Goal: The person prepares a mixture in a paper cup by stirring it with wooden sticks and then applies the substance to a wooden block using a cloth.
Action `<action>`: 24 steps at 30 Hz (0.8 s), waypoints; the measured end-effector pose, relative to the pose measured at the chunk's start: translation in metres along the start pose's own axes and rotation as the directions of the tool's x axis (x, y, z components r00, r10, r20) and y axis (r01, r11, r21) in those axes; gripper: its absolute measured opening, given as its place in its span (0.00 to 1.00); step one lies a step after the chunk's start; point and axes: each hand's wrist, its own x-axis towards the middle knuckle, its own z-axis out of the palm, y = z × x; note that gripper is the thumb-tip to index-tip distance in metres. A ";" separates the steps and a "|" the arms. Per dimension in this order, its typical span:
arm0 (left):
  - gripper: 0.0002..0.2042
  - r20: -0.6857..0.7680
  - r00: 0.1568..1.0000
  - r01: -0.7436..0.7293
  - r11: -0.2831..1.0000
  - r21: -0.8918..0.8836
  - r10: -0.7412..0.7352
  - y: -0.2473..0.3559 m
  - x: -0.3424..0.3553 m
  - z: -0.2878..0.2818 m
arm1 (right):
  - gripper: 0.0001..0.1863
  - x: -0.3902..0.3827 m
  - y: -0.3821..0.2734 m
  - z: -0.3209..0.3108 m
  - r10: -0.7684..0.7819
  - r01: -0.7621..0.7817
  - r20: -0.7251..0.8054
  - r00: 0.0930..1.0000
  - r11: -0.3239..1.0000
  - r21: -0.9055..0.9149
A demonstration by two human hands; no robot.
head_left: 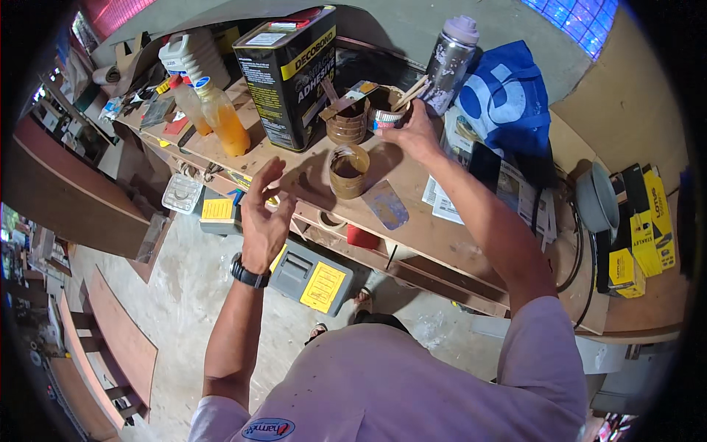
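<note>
My right hand (418, 138) is closed around the side of a small round tub (383, 120) on the workbench, with wooden sticks (412, 92) leaning out of its top. Against its left side stands a brown, tape-wrapped pot (346, 131); a flat scraper (349, 102) lies across that pot's mouth. Nearer to me is another brown pot (347, 177), stained inside, and a flat smeared metal plate (386, 205) lies beside it. My left hand (266, 221) hovers by the bench's front edge, fingers apart and nothing in them.
A tall black adhesive tin (283, 88) stands behind, left of the pots. Further left are two bottles of orange liquid (227, 125) and a white jug (193, 55). A spray can (449, 66) and blue bag (508, 96) sit right. Below is a grey toolbox (298, 272).
</note>
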 end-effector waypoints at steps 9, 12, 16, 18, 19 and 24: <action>0.26 -0.113 0.986 0.130 0.991 0.036 -0.125 -0.035 -0.072 -0.032 | 0.48 0.000 -0.015 -0.006 -0.041 0.046 -0.096 0.995 0.998 0.053; 0.26 -0.164 0.973 0.165 0.986 -0.008 -0.164 -0.056 -0.102 -0.047 | 0.47 -0.013 -0.014 -0.019 -0.089 0.098 -0.177 0.980 0.994 0.041; 0.26 -0.251 0.928 0.282 0.959 -0.010 -0.276 -0.084 -0.144 -0.066 | 0.51 -0.038 -0.005 -0.038 -0.166 0.200 -0.224 0.960 0.971 0.134; 0.26 -0.291 0.893 0.358 0.934 -0.005 -0.344 -0.097 -0.166 -0.079 | 0.49 -0.066 -0.030 -0.043 -0.232 0.285 -0.204 0.951 0.916 0.284; 0.25 -0.307 0.881 0.378 0.926 -0.002 -0.360 -0.105 -0.179 -0.086 | 0.48 -0.078 -0.045 -0.044 -0.264 0.319 -0.194 0.945 0.877 0.360; 0.23 -0.207 0.854 0.494 0.868 0.036 -0.477 -0.132 -0.232 -0.083 | 0.48 -0.184 -0.089 -0.090 -0.090 0.139 -0.129 0.988 0.883 0.449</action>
